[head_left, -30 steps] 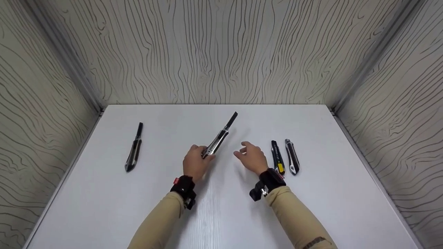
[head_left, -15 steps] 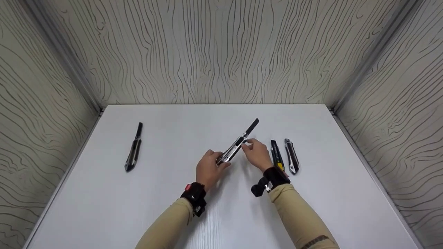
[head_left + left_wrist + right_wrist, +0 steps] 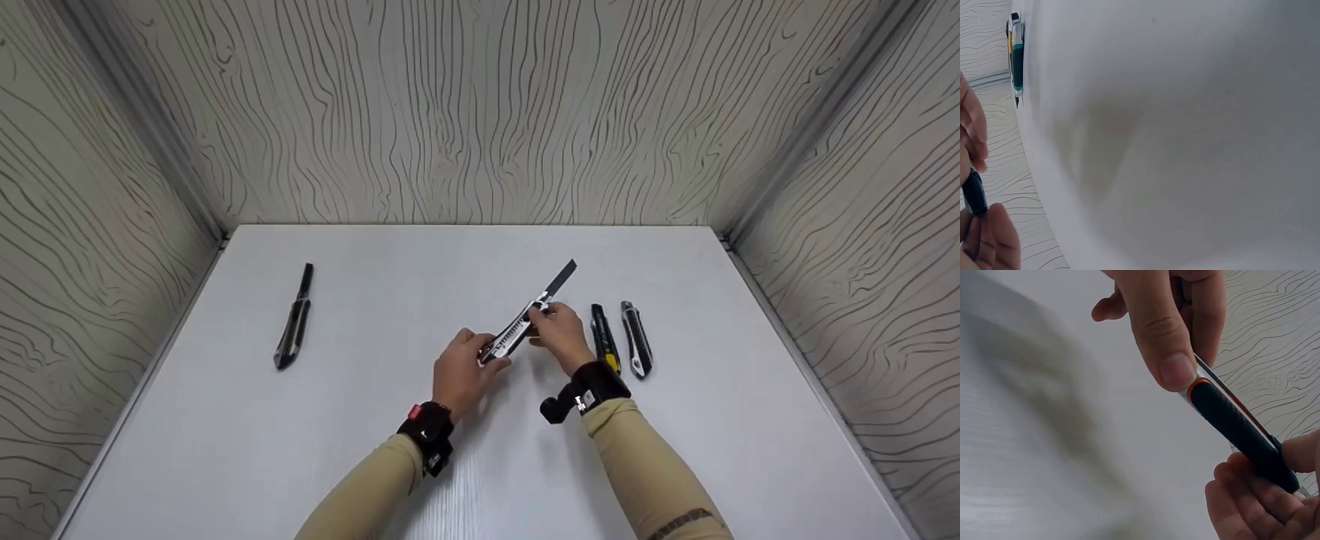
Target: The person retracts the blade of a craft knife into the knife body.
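Observation:
A silver and black utility knife (image 3: pixel 511 336) is held above the white table, its dark blade (image 3: pixel 561 278) extended toward the far right. My left hand (image 3: pixel 459 371) grips its rear end between thumb and fingers. Near the blade end, my right hand (image 3: pixel 564 335) pinches the body, thumb on top by the slider. The right wrist view shows the knife's dark grip (image 3: pixel 1235 424) with an orange-edged end, the left thumb (image 3: pixel 1176 368) at the tail and the right fingers (image 3: pixel 1252 506) curled under the front. Only a short dark piece of the knife (image 3: pixel 974 192) appears in the left wrist view.
A second utility knife (image 3: pixel 292 332) with its blade out lies at the left of the table (image 3: pixel 360 420). Right of my right hand lie a black and yellow utility knife (image 3: pixel 602 334) and a silver and dark one (image 3: pixel 637 341). Wood-patterned panels (image 3: pixel 465 112) enclose the table.
My left hand has carried the knife to the right. My right hand, first apart from it, has moved onto its front part and now pinches it. The knives on the table have stayed put.

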Available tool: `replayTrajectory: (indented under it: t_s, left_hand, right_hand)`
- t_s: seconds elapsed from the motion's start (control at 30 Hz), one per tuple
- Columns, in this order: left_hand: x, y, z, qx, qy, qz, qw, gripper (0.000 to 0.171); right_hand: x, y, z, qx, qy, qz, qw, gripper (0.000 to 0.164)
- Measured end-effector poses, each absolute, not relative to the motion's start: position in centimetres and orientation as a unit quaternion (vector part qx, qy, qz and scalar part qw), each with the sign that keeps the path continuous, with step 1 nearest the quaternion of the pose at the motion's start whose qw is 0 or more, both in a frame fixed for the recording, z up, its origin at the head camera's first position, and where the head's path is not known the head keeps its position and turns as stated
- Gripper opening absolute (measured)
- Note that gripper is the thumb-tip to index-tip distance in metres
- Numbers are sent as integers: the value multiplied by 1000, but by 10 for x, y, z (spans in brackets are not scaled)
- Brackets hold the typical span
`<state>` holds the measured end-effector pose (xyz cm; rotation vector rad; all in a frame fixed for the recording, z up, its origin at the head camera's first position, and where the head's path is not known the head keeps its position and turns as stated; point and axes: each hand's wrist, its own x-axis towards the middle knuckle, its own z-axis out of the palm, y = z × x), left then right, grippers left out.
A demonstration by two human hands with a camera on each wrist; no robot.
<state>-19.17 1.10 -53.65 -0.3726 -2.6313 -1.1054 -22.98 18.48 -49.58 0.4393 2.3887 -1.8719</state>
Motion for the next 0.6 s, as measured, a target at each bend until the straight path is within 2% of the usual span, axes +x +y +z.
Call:
replayTrajectory:
  t_s: [0.2,0.47,0.6]
  left_hand:
    - [-191,14,-536,-113,-901,-406,102,41]
    - [-187,16,-527,-125,-885,-448,-21,42]
    - [-185,14,-528,-137,-852,-499,-81,35]
  right_hand:
    - [-231,186,-496,156,717,-677,56,33]
    - [-232,191,-498,137,732,-666,47,29]
    - [-232,195,-498,123,746,-652,56,30]
